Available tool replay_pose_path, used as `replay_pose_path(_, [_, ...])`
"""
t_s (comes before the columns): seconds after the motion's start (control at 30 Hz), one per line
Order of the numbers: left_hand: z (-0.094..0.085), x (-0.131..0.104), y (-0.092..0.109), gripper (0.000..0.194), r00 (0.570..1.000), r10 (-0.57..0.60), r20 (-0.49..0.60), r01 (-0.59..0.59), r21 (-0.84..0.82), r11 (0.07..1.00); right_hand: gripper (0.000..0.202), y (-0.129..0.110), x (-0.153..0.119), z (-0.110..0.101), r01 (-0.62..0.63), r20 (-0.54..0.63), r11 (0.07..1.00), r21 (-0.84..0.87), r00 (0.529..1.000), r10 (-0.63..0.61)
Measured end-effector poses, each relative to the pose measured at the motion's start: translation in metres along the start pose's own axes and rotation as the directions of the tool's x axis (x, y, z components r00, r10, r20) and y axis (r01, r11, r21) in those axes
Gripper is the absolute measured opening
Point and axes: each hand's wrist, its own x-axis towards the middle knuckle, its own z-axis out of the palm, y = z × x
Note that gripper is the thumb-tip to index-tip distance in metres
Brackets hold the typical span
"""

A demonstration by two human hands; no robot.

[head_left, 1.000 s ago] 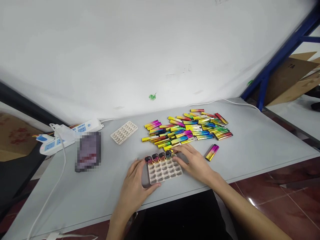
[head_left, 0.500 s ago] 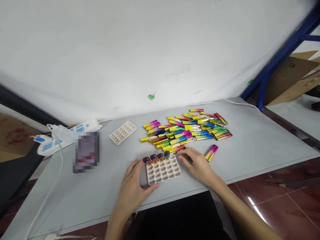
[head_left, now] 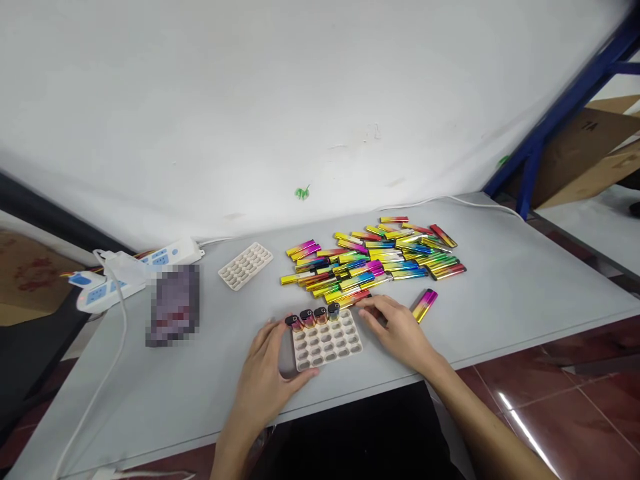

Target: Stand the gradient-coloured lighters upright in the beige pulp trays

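A pale tray (head_left: pixel 327 347) with rows of oval pockets lies near the table's front edge. Several lighters (head_left: pixel 321 315) with black tops and shiny coloured bodies stand in its back row; the row's right-end pocket holds none. My left hand (head_left: pixel 265 373) grips the tray's left side, thumb at the front edge and fingers by the back left corner. Just off the tray's right side rests my right hand (head_left: pixel 395 330), fingers bent and thumb apart, its fingertips near a red-and-gold lighter (head_left: pixel 356 299). Behind spreads a pile of metallic lighters (head_left: pixel 370 257). One purple-and-yellow lighter (head_left: pixel 425 306) lies alone to the right.
A second pale tray (head_left: pixel 245 266) lies at the back left. Further left are a power strip (head_left: pixel 170 255) with a white cable (head_left: pixel 123 320) and a blurred-out dark object (head_left: pixel 174 303). A white wall stands behind; a blue frame (head_left: pixel 533 160) and cardboard boxes (head_left: pixel 590 150) are at right.
The view has shifted very slightly. Both hands, the tray and the lighters stay essentially where they were.
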Motion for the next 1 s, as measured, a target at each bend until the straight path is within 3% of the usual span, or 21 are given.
replay_pose_path(0.37, [0.0, -0.001, -0.002, 0.083, 1.0, -0.003, 0.012, 0.003, 0.02, 1.0, 0.02, 0.001, 0.0, 0.0, 0.03, -0.008, 0.999, -0.013, 1.0, -0.03])
replay_pose_path(0.43, [0.0, 0.0, -0.002, 0.082, 1.0, 0.002, 0.006, -0.002, 0.019, 1.0, 0.02, 0.002, -0.001, 0.002, 0.056, -0.044, 0.995, -0.081, 0.997, -0.06])
replay_pose_path(0.57, [-0.001, 0.0, 0.0, 0.081, 1.0, 0.012, -0.002, -0.012, 0.012, 1.0, 0.026, 0.003, 0.001, 0.007, 0.014, -0.234, 0.914, -0.405, 0.965, -0.118])
replay_pose_path(0.67, [-0.002, 0.0, 0.001, 0.079, 1.0, 0.009, -0.005, -0.008, 0.009, 1.0, 0.03, 0.002, 0.002, 0.009, -0.029, -0.258, 0.836, -0.547, 0.957, -0.136])
replay_pose_path(0.83, [-0.003, 0.001, 0.001, 0.079, 1.0, 0.017, -0.014, -0.017, 0.014, 1.0, 0.026, 0.0, 0.002, 0.011, -0.051, -0.267, 0.786, -0.616, 0.952, -0.148])
replay_pose_path(1.0, [-0.001, 0.0, 0.0, 0.077, 0.999, 0.029, -0.026, -0.028, 0.021, 0.999, 0.025, 0.001, 0.001, 0.011, -0.048, -0.263, 0.796, -0.604, 0.954, -0.142])
